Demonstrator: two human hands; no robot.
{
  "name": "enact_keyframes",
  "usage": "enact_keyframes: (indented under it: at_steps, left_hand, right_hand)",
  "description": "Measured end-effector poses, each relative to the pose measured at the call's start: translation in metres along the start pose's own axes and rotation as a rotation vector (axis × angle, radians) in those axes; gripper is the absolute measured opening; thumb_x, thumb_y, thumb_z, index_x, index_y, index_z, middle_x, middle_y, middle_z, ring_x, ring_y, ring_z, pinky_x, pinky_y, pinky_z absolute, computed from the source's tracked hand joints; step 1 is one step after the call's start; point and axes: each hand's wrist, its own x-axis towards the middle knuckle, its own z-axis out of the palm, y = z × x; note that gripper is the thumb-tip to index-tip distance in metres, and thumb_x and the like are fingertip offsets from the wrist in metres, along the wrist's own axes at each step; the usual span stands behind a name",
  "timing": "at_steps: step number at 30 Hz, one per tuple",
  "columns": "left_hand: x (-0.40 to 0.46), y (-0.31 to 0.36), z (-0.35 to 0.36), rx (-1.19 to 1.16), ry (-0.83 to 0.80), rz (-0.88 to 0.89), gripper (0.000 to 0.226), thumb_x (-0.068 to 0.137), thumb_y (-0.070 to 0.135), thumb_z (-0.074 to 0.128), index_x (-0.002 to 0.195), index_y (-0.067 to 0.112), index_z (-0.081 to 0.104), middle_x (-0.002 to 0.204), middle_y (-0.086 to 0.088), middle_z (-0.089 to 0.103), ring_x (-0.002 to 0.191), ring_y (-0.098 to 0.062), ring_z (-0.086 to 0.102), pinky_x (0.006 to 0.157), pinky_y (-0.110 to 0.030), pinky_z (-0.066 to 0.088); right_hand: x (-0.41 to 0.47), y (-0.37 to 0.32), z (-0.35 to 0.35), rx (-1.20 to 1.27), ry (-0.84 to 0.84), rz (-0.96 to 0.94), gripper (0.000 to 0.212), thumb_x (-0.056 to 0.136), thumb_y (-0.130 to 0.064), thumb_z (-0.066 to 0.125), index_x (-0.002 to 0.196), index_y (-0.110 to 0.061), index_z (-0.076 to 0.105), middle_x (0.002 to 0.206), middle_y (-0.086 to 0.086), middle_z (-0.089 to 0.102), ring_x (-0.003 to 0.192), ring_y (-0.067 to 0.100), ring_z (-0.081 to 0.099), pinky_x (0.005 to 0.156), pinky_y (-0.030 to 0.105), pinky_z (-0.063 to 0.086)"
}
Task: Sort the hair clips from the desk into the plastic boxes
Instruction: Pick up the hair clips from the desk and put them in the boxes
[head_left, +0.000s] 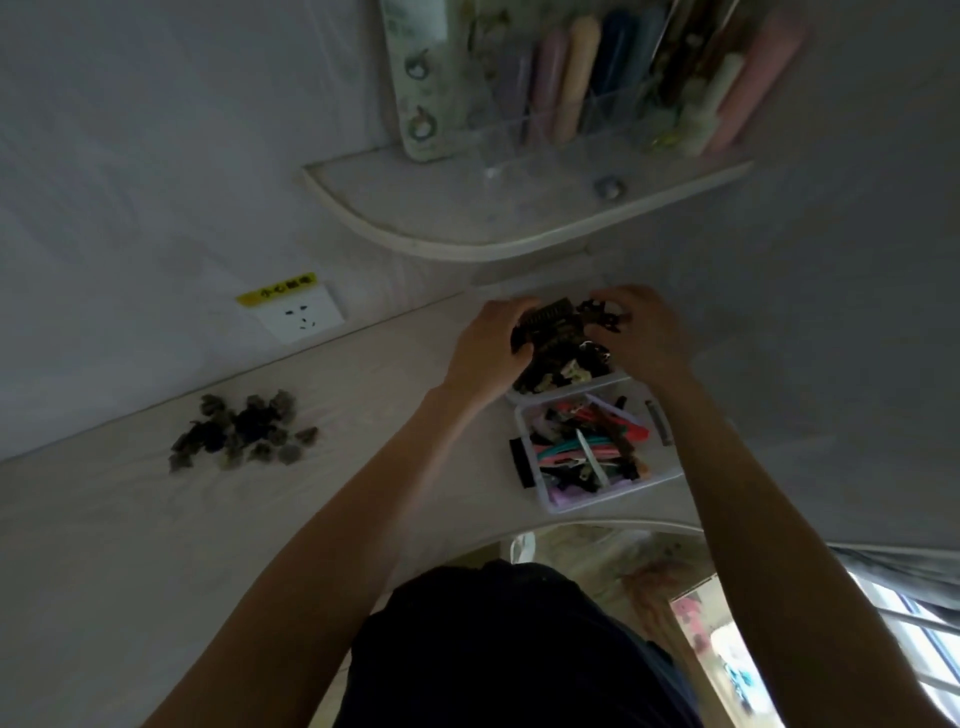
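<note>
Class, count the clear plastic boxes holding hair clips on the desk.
2: the far clear plastic box of dark clips lies under both hands; the near clear plastic box of colourful clips sits just before it. Others may be hidden.

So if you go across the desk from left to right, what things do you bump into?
Pile of dark hair clips → wall socket → left hand → bunch of dark clips held over the far box → right hand.
</note>
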Motion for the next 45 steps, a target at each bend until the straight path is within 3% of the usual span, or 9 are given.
enact_keyframes:
  at_steps: [6, 13, 20, 24, 27, 32, 35, 39, 45]
  left_hand:
    - [-0.014, -0.012, -0.007, 0.064, -0.047, 0.137, 0.053, 0.091, 0.017, 0.054, 0.14, 0.025, 0.034, 0.142, -0.004, 0.043, 0.127, -0.019, 0.041, 0.1, -0.026, 0.033]
    - [-0.054, -0.047, -0.029, -0.22, 0.067, 0.119, 0.045, 0.088, 0.001, 0.051, 0.131, 0.015, 0.048, 0.132, -0.005, 0.053, 0.122, -0.014, 0.049, 0.108, -0.027, 0.036]
    - [-0.126, -0.123, -0.051, -0.126, 0.349, -0.229, 0.037, 0.089, 0.007, 0.052, 0.123, 0.02, 0.055, 0.126, 0.001, 0.058, 0.117, -0.018, 0.051, 0.103, -0.039, 0.041]
    - [-0.179, -0.175, -0.074, 0.113, 0.466, -0.46, 0.049, 0.08, 0.017, 0.062, 0.127, 0.011, 0.052, 0.129, -0.014, 0.053, 0.12, -0.033, 0.046, 0.104, -0.038, 0.033]
    - [-0.208, -0.21, -0.088, 0.25, 0.521, -0.596, 0.078, 0.069, 0.034, 0.069, 0.137, 0.009, 0.04, 0.138, -0.021, 0.041, 0.127, -0.039, 0.037, 0.107, -0.043, 0.024]
    - [-0.22, -0.239, -0.113, 0.148, 0.442, -0.791, 0.116, 0.059, 0.051, 0.08, 0.147, 0.015, 0.013, 0.149, -0.022, 0.019, 0.136, -0.038, 0.019, 0.111, -0.049, 0.017]
    - [-0.213, -0.253, -0.125, 0.142, 0.352, -0.695, 0.12, 0.056, 0.056, 0.079, 0.147, 0.012, 0.014, 0.145, -0.022, 0.028, 0.134, -0.035, 0.024, 0.11, -0.045, 0.015]
    - [-0.206, -0.252, -0.128, 0.167, 0.18, -0.521, 0.115, 0.045, 0.074, 0.053, 0.142, 0.017, 0.029, 0.136, -0.016, 0.038, 0.125, -0.033, 0.034, 0.105, -0.039, 0.021]
    - [-0.199, -0.245, -0.113, 0.197, 0.182, -0.523, 0.073, 0.067, 0.032, 0.074, 0.131, 0.015, 0.043, 0.127, -0.014, 0.046, 0.109, -0.035, 0.047, 0.091, -0.035, 0.031]
  right_hand:
    - [-0.016, -0.004, 0.007, -0.036, 0.124, -0.119, 0.029, 0.084, -0.011, 0.065, 0.113, -0.007, 0.061, 0.125, 0.017, 0.052, 0.105, 0.026, 0.055, 0.092, 0.027, 0.046]
    - [-0.065, -0.046, 0.078, 0.104, 0.236, -0.37, 0.018, 0.088, -0.009, 0.052, 0.099, -0.003, 0.065, 0.095, 0.015, 0.067, 0.087, 0.027, 0.061, 0.075, 0.031, 0.049]
    - [-0.084, -0.08, 0.152, -0.014, -0.099, -0.408, 0.021, 0.09, -0.011, 0.051, 0.108, -0.011, 0.061, 0.108, 0.01, 0.061, 0.096, 0.023, 0.059, 0.081, 0.025, 0.046]
    - [-0.087, -0.085, 0.193, -0.333, -0.341, -0.173, 0.056, 0.088, -0.028, 0.058, 0.138, -0.019, 0.034, 0.145, 0.011, 0.026, 0.126, 0.032, 0.031, 0.098, 0.04, 0.039]
    - [-0.085, -0.084, 0.21, -0.289, -0.371, 0.011, 0.074, 0.082, -0.033, 0.065, 0.143, -0.023, 0.023, 0.147, 0.012, 0.017, 0.128, 0.034, 0.027, 0.096, 0.041, 0.04]
    - [-0.075, -0.109, 0.248, -0.112, -0.429, -0.035, 0.077, 0.076, -0.024, 0.072, 0.14, -0.018, 0.03, 0.135, 0.012, 0.026, 0.116, 0.031, 0.042, 0.1, 0.041, 0.043]
    - [-0.079, -0.136, 0.272, -0.07, -0.514, -0.126, 0.076, 0.074, -0.024, 0.074, 0.138, -0.018, 0.033, 0.134, 0.012, 0.029, 0.116, 0.029, 0.043, 0.1, 0.038, 0.042]
    - [-0.094, -0.163, 0.299, -0.091, -0.526, -0.236, 0.079, 0.068, -0.028, 0.078, 0.132, -0.015, 0.035, 0.126, 0.014, 0.037, 0.108, 0.03, 0.048, 0.089, 0.043, 0.048]
    - [-0.094, -0.18, 0.31, -0.162, -0.435, -0.309, 0.064, 0.071, -0.024, 0.076, 0.121, -0.008, 0.04, 0.119, 0.018, 0.041, 0.095, 0.033, 0.053, 0.078, 0.04, 0.048]
